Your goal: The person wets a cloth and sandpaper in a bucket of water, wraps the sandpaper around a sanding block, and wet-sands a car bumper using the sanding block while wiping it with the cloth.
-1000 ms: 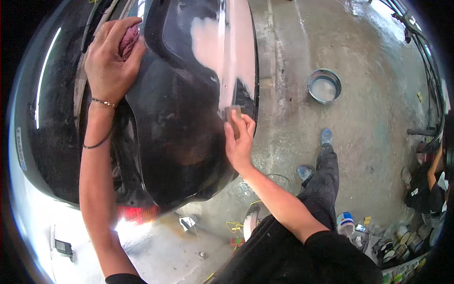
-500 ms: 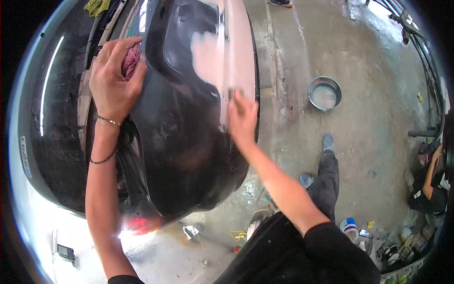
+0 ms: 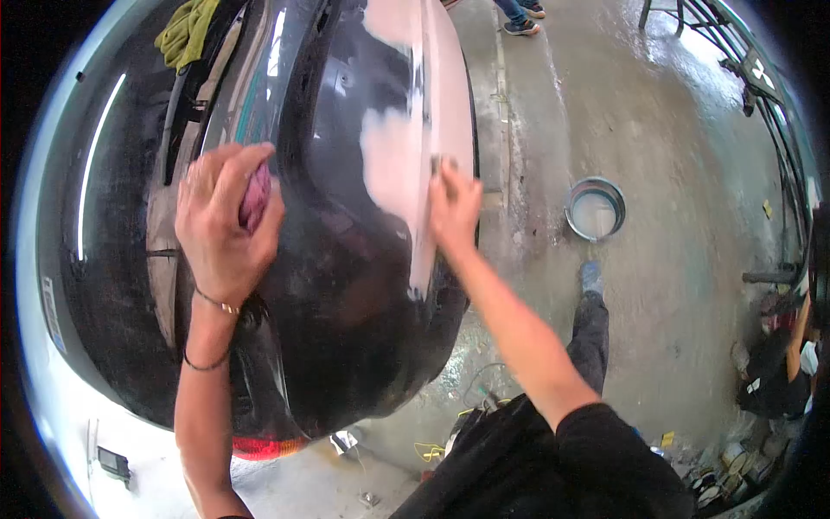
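Observation:
A black car body [image 3: 346, 346] fills the left and middle, with pale pink filler [image 3: 389, 164] patched along its right side. My left hand [image 3: 226, 208] is closed around a crumpled purple-pink cloth [image 3: 256, 199] above the body, left of the filler. My right hand [image 3: 456, 203] is closed on a small sanding block [image 3: 437, 164], which lies against the filler strip near the panel's right edge. Much of the block is hidden by my fingers.
A bucket [image 3: 595, 209] of cloudy liquid stands on the wet floor. A green cloth [image 3: 186, 33] lies at the upper left. Another person's feet [image 3: 522, 26] show at the top; a dark-clothed person [image 3: 769, 372] is at the right, above cluttered containers [image 3: 735, 458].
The view has shifted, so the car and bucket sit lower. My right hand has moved farther up the filler strip with the block. My left hand still holds the cloth.

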The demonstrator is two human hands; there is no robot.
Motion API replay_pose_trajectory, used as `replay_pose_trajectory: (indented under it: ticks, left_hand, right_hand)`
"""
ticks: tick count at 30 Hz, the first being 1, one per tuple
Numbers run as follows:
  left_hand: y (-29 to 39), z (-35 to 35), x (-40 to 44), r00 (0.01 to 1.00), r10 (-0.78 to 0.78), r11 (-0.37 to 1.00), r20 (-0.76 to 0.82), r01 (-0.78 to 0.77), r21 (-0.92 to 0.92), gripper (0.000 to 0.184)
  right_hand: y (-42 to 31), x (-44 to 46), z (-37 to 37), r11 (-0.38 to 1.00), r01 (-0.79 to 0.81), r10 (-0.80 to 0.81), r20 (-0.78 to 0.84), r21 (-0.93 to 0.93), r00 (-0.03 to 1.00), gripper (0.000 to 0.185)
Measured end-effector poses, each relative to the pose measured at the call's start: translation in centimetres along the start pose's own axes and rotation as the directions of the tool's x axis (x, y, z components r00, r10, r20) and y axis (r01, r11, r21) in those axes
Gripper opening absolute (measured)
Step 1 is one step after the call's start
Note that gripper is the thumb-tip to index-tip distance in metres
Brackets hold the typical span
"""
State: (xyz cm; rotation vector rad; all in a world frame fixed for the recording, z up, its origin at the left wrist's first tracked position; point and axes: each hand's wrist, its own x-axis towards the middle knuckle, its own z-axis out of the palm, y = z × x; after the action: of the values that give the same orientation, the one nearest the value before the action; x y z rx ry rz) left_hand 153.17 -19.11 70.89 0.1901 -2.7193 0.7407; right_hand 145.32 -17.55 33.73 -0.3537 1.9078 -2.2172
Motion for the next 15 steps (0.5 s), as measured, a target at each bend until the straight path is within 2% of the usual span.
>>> replay_pose_trajectory:
  ticks: [2,5,6,7,8,10,13,15]
  left_hand:
    - [-0.4,0.2,0.1,1.000,-0.001,1.000,0.007,0.001,-0.002,0.040]
    - [-0.2,-0.1,0.5,0.998,-0.023,1.000,0.053,0.024,-0.019,0.042]
    - [-0.2,-0.3,0.8,0.997,-0.014,1.000,0.082,0.016,-0.023,0.043]
    - [-0.3,-0.3,0.8,0.997,-0.015,0.999,0.080,0.017,-0.032,0.045]
    - [-0.4,-0.1,0.8,0.997,-0.017,0.999,0.078,0.020,-0.041,0.048]
    - [-0.7,0.0,1.1,0.996,-0.019,0.999,0.084,0.023,-0.040,0.050]
    - [-0.8,-0.2,1.4,0.992,-0.026,0.999,0.119,0.029,-0.021,0.049]
    - [-0.8,-0.2,1.7,0.989,-0.034,0.999,0.147,0.038,-0.023,0.047]
  right_hand:
    - [-0.3,8.6,2.1,0.999,-0.043,0.044,0.035,-0.029,0.998,0.041]
    - [0.6,9.9,2.9,0.990,-0.127,0.121,0.087,0.066,0.989,0.040]
    - [-0.2,7.1,1.5,0.998,-0.056,0.057,0.083,-0.005,0.995,0.041]
    - [0.0,3.9,0.2,0.998,-0.054,0.056,0.130,-0.022,0.990,0.044]
    - [-1.2,0.9,-1.3,0.983,-0.182,0.172,0.202,0.031,0.964,0.045]
    - [-1.8,-2.3,-2.2,0.982,-0.185,0.179,0.157,0.026,0.971,0.047]
    - [-0.5,7.3,1.2,0.994,-0.113,0.112,0.141,0.002,0.984,0.045]
    - [0.3,16.8,5.1,0.997,-0.080,0.080,0.065,-0.004,0.995,0.045]
